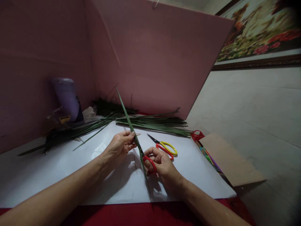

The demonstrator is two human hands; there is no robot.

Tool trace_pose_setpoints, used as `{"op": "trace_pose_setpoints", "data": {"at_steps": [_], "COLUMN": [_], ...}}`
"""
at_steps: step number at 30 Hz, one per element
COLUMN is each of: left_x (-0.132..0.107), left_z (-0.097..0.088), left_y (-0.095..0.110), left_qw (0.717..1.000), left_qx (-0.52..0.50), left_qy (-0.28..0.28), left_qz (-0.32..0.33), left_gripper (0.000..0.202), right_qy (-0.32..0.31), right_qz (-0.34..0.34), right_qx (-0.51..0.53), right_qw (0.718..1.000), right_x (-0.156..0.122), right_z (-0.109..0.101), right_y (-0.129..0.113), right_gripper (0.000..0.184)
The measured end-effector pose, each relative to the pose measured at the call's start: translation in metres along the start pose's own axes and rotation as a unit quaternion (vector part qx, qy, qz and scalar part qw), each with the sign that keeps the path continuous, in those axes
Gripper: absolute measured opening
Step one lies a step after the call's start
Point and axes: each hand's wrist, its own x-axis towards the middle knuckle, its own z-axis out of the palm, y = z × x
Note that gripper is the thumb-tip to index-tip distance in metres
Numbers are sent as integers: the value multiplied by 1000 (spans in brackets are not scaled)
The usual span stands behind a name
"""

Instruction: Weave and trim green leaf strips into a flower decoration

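My left hand point(121, 145) pinches a long green leaf strip point(128, 119) that slants up and away over the white sheet point(70, 169). My right hand point(162, 164) is closed through the red handles of a pair of scissors point(148, 163), whose blades meet the leaf just below my left fingers. A second pair of scissors point(164, 147), with one yellow and one red handle, lies shut on the sheet just beyond my right hand.
Bundles of long green leaves point(155, 123) lie across the back of the sheet. A purple container point(67, 99) stands at the back left against the pink board point(152, 56). A cardboard piece point(231, 160) and colourful strips point(208, 155) lie to the right.
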Motion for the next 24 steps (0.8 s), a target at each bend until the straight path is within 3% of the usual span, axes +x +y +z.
{"op": "trace_pose_setpoints", "data": {"at_steps": [24], "left_x": [-5], "left_z": [6], "left_y": [-2], "left_qw": [1000], "left_qx": [-25], "left_qy": [-5], "left_qz": [-4], "left_gripper": [14], "right_qy": [33], "right_qz": [-2], "right_qx": [11], "right_qw": [999], "right_x": [1], "right_z": [6], "right_y": [-1], "right_gripper": [38]}}
